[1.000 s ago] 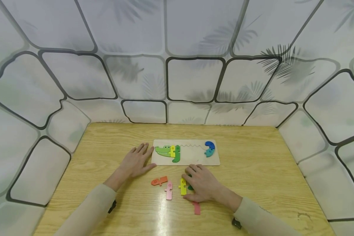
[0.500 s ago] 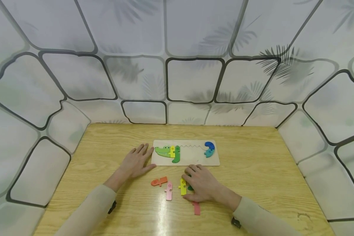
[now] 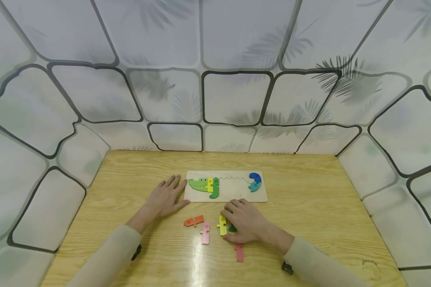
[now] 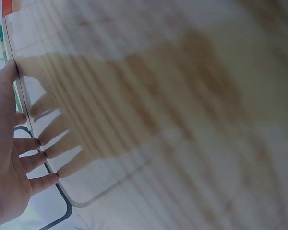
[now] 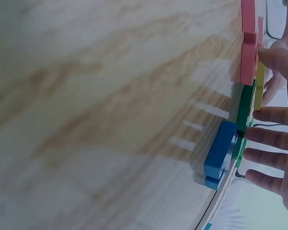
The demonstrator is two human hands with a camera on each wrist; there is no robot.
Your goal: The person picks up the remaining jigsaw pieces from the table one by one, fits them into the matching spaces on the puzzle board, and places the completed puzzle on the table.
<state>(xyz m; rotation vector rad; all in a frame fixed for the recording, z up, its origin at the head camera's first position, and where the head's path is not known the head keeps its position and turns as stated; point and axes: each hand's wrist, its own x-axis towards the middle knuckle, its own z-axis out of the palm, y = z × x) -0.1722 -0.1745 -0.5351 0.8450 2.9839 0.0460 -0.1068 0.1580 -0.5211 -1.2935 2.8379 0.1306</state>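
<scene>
Got the yellow piece [image 3: 222, 226] immediately left of the right hand [image 3: 247, 224], pinched end to end between thumb and index finger, as far as visible. Partly tucked under that same hand, a dark green piece [image 3: 232, 228], plus a dark pink piece [image 3: 239, 252] just below the thumb. Between the two hands, an orange piece [image 3: 194, 221] and a light pink piece [image 3: 206, 233]. Past the right fingertips and just right of the left hand [image 3: 164, 197], the pale board [image 3: 235, 190] with a crocodile-head piece [image 3: 198, 184] on it. Fun bit, only visible from the right wrist: a blue piece [image 5: 220, 152] near the fingertips, covered up in the head view. From the left wrist, just a bit of orange beyond the thumb. Left fingers straight and spread, gripping nothing, thumb tip right at the board's corner.
</scene>
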